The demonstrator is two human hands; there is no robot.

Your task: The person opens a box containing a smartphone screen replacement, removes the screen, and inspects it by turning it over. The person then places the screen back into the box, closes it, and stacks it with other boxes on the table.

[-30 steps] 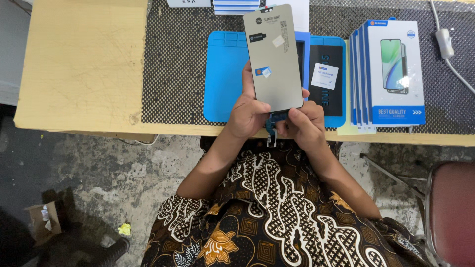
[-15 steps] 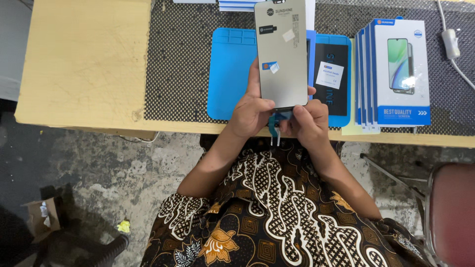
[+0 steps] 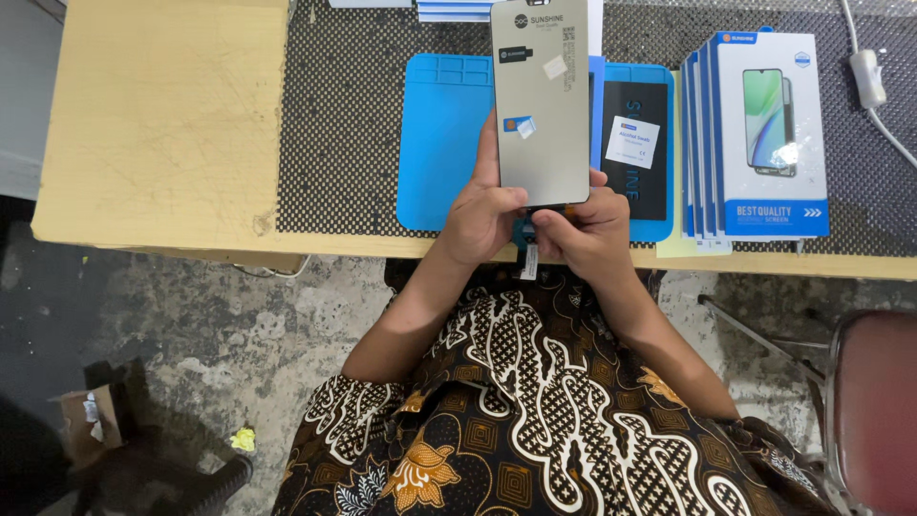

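Note:
A grey phone screen panel (image 3: 542,100) with small stickers on its back stands upright above the table's front edge. My left hand (image 3: 480,218) grips its lower left side, with one finger running up the panel's edge. At the panel's bottom end, my right hand (image 3: 585,229) pinches it, and a short flex strip with a white tag (image 3: 528,258) hangs below the fingers. Behind the panel lies a blue work mat (image 3: 446,139) carrying a second black screen panel (image 3: 634,148).
White and blue screen boxes (image 3: 755,134) stand in a row at the mat's right. A black dotted mat (image 3: 344,115) covers the wooden table (image 3: 162,124). A white cable with an adapter (image 3: 867,78) lies far right. A red chair (image 3: 874,411) stands lower right.
The screen panel has been raised a little and turned more upright, away from its slight tilt. Both hands stay at its lower end.

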